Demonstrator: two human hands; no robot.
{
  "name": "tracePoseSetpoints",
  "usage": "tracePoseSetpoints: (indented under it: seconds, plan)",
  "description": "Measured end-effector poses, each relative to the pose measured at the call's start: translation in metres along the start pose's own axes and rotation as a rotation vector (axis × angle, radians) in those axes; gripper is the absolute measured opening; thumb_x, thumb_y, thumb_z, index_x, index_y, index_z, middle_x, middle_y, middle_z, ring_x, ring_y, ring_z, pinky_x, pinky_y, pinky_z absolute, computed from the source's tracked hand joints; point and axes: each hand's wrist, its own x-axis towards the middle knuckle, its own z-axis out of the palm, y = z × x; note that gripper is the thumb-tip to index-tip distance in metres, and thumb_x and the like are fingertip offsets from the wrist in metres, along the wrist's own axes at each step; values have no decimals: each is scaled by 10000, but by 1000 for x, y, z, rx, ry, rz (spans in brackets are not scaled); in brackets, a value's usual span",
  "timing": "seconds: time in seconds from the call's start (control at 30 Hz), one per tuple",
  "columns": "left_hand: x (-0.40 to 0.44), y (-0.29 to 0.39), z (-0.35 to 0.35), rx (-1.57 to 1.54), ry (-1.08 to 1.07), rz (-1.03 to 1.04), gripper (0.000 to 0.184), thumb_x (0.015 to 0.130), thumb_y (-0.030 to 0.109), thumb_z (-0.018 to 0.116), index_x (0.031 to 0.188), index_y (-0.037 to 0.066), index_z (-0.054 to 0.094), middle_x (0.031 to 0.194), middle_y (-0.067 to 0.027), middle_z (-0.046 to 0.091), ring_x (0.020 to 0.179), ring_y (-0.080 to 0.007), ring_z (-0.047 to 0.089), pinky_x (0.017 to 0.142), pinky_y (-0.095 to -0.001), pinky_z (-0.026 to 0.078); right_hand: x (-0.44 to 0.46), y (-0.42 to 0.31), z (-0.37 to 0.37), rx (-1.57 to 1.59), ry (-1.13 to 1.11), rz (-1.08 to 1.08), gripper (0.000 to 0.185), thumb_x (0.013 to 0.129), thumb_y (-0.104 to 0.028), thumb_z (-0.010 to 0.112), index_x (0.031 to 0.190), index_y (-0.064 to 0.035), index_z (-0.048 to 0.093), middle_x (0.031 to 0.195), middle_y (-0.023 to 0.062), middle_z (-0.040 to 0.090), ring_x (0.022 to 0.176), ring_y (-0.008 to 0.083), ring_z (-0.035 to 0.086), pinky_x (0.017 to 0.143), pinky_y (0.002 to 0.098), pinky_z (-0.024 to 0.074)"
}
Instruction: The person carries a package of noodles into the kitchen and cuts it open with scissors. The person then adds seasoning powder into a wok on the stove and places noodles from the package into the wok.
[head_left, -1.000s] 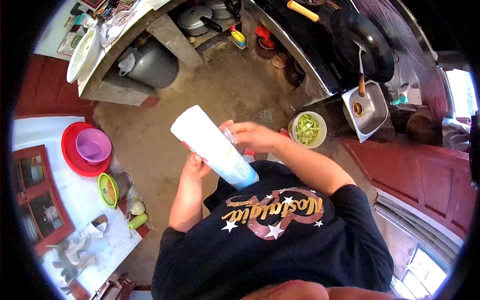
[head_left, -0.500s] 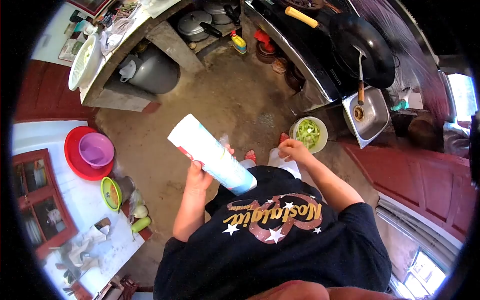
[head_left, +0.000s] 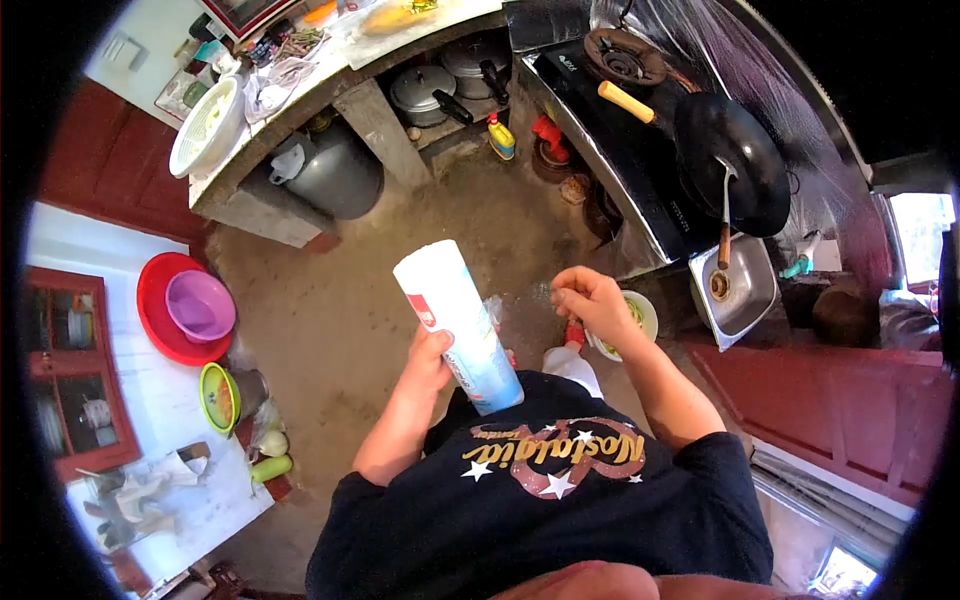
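A basket point(head_left: 207, 135) sits on the far-left counter point(head_left: 365, 60), with a pot point(head_left: 338, 172) beneath and pressure cookers point(head_left: 425, 92) on the shelf to its right. Far right, a wok point(head_left: 750, 165) rests on the stove point(head_left: 625, 150), a spatula point(head_left: 725, 220) in it; the sink point(head_left: 748, 285) is nearer. At left, one basin point(head_left: 202, 308) sits inside another point(head_left: 160, 325); a table point(head_left: 215, 520) is near left.

wok point(head_left: 757, 150) on black stove point(head_left: 635, 165) | steel sink point(head_left: 747, 290) | purple basin point(head_left: 200, 305) inside red basin point(head_left: 152, 295)

The person wears a black short-sleeved T-shirt point(head_left: 560, 530) printed with gold "Nostalgia" lettering point(head_left: 610, 446), white stars point(head_left: 558, 485) and a dusty-pink curving shape. Below show white legwear point(head_left: 573, 368) and red footwear point(head_left: 574, 333), possibly slippers, too small to tell.
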Motion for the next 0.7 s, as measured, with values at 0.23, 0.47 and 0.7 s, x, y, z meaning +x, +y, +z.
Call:
tracePoseSetpoints:
  seconds: [0.23,0.47,0.7]
  plan:
    - [-11,12,-40,33,112,73,679,615,240,708,1189,-12,446,1015,-131,598,929,-256,596,848,-375,465,20,79,-9,-146,24,79,140,807,-88,578,912,4,577,751,29,595,632,108,566,573,248,456]
    - [-30,-53,-82,264,370,-113,768,549,49,744,1235,3,401,1134,-95,547,1031,-190,535,897,-350,425,66,225,-32,-359,-125,350,92,798,-111,531,773,-41,585,616,20,579,522,91,543,463,244,424]
    - [9,-171,-133,377,183,-407,832,582,158,791,1284,29,364,1164,-89,523,1050,-170,504,909,-327,404,137,370,-29,-629,64,475,106,744,-126,536,718,-62,617,664,166,611,624,316,614,603,390,485]
